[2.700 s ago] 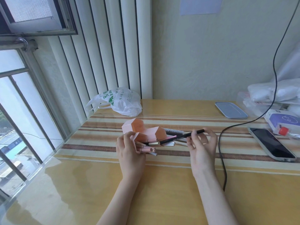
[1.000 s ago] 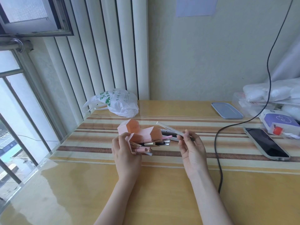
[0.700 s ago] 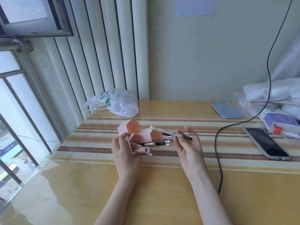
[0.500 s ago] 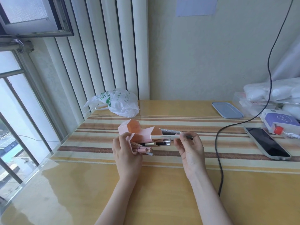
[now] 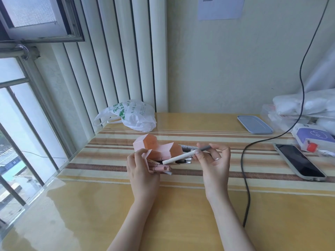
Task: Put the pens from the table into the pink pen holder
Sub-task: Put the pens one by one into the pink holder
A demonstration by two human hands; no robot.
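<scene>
The pink pen holder [image 5: 159, 148] lies on its side on the striped mat, its openings facing right. My left hand [image 5: 143, 175] grips its near end. Several pens [image 5: 161, 168] stick out of its compartments, pink ones nearest me. My right hand [image 5: 213, 164] pinches a white pen with a grey cap [image 5: 181, 156]. The pen slants down to the left, its white end at the holder's openings. A silver-grey pen [image 5: 188, 146] lies on the table just behind the holder.
A black cable [image 5: 243, 171] runs down the table right of my right hand. A phone [image 5: 299, 161] lies further right, a purple box [image 5: 311, 136] and a blue lid [image 5: 254, 124] behind it. A white plastic bag [image 5: 134, 115] sits at the back left.
My right hand put a black pen into the holder, picked up the white pen, and turned it. Its white end now points down-left at the holder's openings.
</scene>
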